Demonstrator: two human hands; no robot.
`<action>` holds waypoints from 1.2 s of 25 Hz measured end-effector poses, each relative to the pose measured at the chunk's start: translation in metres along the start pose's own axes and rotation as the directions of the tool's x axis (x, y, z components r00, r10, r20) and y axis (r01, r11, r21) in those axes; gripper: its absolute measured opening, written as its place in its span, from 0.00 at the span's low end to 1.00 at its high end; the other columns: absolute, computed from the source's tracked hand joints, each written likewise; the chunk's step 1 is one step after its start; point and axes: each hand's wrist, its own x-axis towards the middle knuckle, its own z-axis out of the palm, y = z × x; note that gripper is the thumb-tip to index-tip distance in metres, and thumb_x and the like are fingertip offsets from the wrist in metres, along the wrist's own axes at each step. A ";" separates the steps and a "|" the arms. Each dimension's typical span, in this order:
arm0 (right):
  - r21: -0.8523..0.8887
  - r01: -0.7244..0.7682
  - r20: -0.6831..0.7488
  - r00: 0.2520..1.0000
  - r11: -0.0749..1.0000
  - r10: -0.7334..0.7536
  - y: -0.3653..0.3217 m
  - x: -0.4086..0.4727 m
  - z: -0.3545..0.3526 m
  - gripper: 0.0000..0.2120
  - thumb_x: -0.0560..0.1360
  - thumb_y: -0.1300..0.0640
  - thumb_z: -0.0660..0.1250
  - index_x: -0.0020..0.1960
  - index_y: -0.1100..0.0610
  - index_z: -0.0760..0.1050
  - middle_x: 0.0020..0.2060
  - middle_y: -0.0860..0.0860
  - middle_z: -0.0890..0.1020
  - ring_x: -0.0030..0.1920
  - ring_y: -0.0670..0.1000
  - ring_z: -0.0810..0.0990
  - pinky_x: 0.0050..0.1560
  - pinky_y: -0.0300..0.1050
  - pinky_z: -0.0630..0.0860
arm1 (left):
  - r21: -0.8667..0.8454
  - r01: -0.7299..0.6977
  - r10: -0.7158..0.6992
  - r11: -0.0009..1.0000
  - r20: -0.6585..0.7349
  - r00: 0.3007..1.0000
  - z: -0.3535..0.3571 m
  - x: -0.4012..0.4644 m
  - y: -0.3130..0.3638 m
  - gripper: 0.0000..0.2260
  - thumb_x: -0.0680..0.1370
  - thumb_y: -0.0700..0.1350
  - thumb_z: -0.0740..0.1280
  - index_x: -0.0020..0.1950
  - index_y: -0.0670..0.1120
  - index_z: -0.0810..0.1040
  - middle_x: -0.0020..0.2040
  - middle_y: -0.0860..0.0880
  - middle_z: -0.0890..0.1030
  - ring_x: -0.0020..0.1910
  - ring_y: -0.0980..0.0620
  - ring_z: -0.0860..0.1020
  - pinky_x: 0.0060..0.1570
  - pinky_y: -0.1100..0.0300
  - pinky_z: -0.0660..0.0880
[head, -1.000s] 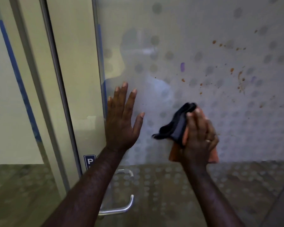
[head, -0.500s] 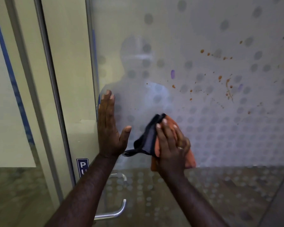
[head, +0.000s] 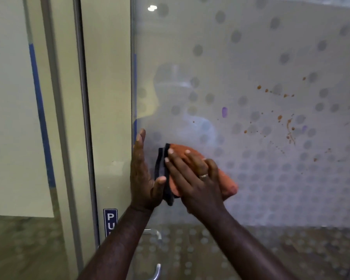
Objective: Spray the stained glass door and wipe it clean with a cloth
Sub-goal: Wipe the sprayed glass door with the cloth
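Right hand [head: 192,178] presses the cloth [head: 227,183] flat-fingered against the glass door [head: 251,57] (left hand [head: 141,174] flat beside it).

Left of the glass door [head: 251,47] stands a fixed side panel [head: 12,98], its upper part covered in pale, milky film with a narrow blue stripe [head: 41,118] running down it. A grey metal post [head: 58,118] and a darker vertical strip [head: 85,118] frame the panel, both leaning in the wide-angle view. Between the strip and the door's edge lies a band of pale yellow-green wall [head: 107,77], with a small blue sign [head: 110,219] low on it showing the white letters "PU". Below the film, a blurred brownish floor [head: 18,249] shows through. A small bright light [head: 152,8] glints near the top
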 end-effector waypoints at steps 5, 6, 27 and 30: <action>-0.046 -0.022 -0.029 0.999 0.999 0.021 0.039 0.061 -0.013 0.37 0.68 0.55 0.71 0.75 0.52 0.62 0.76 0.49 0.64 0.72 0.58 0.65 0.61 0.58 0.66 | -0.010 0.000 0.000 1.000 -0.021 1.000 0.001 0.000 0.001 0.35 0.81 0.66 0.54 0.81 0.51 0.47 0.82 0.47 0.55 0.80 0.41 0.57 0.78 0.43 0.56; 0.027 -0.225 -0.130 0.965 0.974 0.227 0.055 0.069 -0.016 0.32 0.70 0.56 0.70 0.73 0.51 0.65 0.74 0.49 0.68 0.70 0.58 0.69 0.61 0.57 0.65 | -0.003 -0.009 0.009 1.000 -0.021 1.000 0.002 0.001 0.002 0.35 0.80 0.65 0.54 0.81 0.50 0.48 0.81 0.44 0.56 0.80 0.40 0.57 0.77 0.41 0.57; 0.197 -0.818 -0.147 0.521 0.541 0.841 0.113 0.067 -0.034 0.35 0.70 0.53 0.62 0.76 0.49 0.57 0.77 0.47 0.61 0.72 0.60 0.62 0.66 0.63 0.63 | 0.511 -0.120 0.009 0.851 0.215 0.977 0.004 0.011 0.014 0.38 0.79 0.67 0.51 0.82 0.46 0.48 0.81 0.45 0.55 0.81 0.43 0.54 0.80 0.47 0.49; 0.175 -0.791 -0.125 0.572 0.586 0.810 0.072 0.065 -0.024 0.42 0.70 0.41 0.62 0.78 0.50 0.48 0.78 0.53 0.54 0.75 0.61 0.57 0.69 0.64 0.57 | 0.541 -0.171 0.034 0.824 0.255 0.966 0.013 0.023 0.019 0.37 0.80 0.66 0.53 0.82 0.49 0.43 0.81 0.50 0.50 0.82 0.48 0.48 0.80 0.49 0.45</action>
